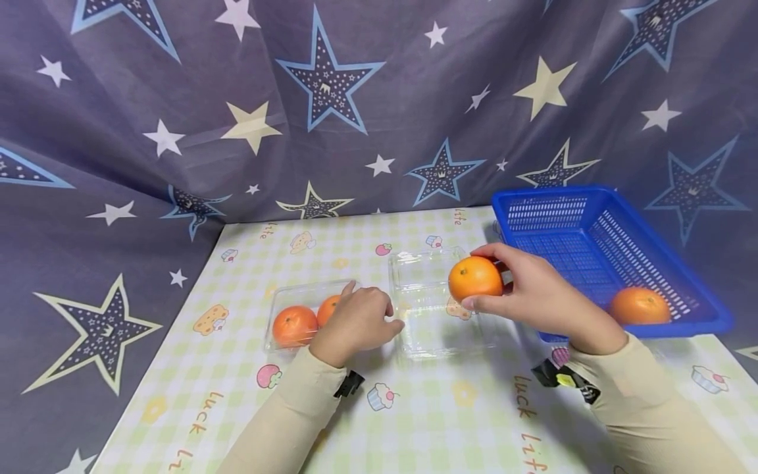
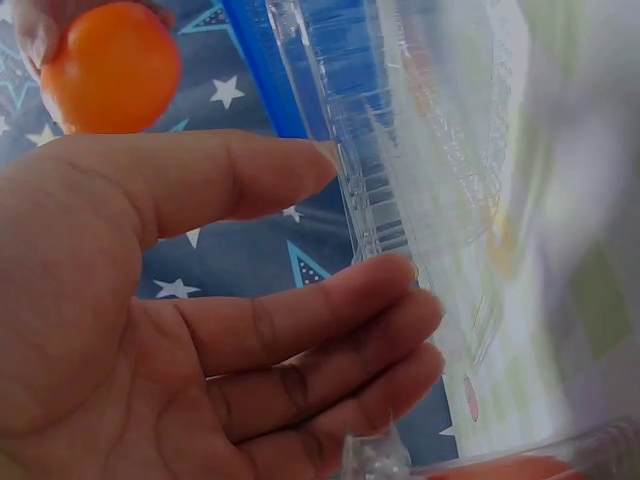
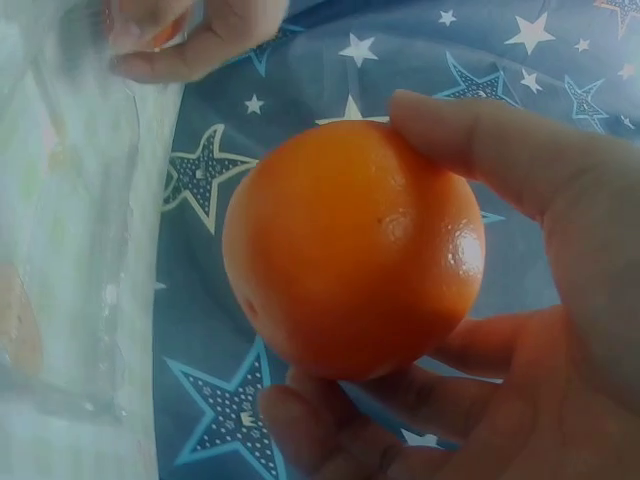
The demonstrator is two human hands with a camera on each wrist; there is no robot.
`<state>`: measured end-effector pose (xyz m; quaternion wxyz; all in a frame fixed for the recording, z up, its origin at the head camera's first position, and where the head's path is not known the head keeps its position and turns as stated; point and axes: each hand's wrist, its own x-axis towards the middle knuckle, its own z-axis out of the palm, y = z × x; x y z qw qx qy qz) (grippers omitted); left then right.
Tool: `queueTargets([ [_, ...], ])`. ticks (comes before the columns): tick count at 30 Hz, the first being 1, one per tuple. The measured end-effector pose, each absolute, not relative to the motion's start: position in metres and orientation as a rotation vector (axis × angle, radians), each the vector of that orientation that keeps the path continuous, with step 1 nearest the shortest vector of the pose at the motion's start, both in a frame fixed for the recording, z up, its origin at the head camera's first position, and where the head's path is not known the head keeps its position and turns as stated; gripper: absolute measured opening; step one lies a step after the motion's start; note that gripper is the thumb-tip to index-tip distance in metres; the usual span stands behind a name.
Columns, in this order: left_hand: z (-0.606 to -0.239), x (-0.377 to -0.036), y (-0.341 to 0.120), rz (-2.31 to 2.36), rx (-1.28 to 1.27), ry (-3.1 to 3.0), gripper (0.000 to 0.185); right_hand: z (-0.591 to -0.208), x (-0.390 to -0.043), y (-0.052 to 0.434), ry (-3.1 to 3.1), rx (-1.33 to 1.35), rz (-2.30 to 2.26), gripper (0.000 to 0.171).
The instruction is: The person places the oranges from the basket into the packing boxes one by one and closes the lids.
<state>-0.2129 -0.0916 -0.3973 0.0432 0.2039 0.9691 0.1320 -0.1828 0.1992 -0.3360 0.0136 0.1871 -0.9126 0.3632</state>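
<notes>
Reaching over a checked table (image 1: 462,428), with a starry curtain (image 1: 391,99) behind its far edge and a blue basket (image 1: 675,268) near its far right corner. Gripping an orange (image 1: 474,279) in the right hand (image 1: 541,293), up over the right side of the clear box (image 1: 429,354) in the middle. Holding the left hand (image 1: 362,322) apart from that orange, fingers loosely bent and free, over the right end of another box (image 1: 308,289) with two more oranges (image 1: 295,327) inside.

Here's a gap between the left hand (image 1: 360,322) and the orange (image 1: 476,278), down to the middle box (image 1: 428,329)! Right, the basket (image 1: 568,257) walls off low passage; far side, a curtain (image 1: 391,85) bars the way; near, free table (image 1: 438,428) between the sleeves (image 1: 657,401).
</notes>
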Motion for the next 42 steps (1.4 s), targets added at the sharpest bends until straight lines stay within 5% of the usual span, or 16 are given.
queueTargets([
  [11,-0.4,-0.213,-0.087,0.359,0.668,3.084,0.041,-0.358,-0.187,0.18,-2.832,0.59,1.165,0.074],
  [42,-0.413,-0.217,-0.087,0.329,0.63,3.099,0.048,-0.42,-0.188,0.147,-2.738,0.532,1.57,0.068],
])
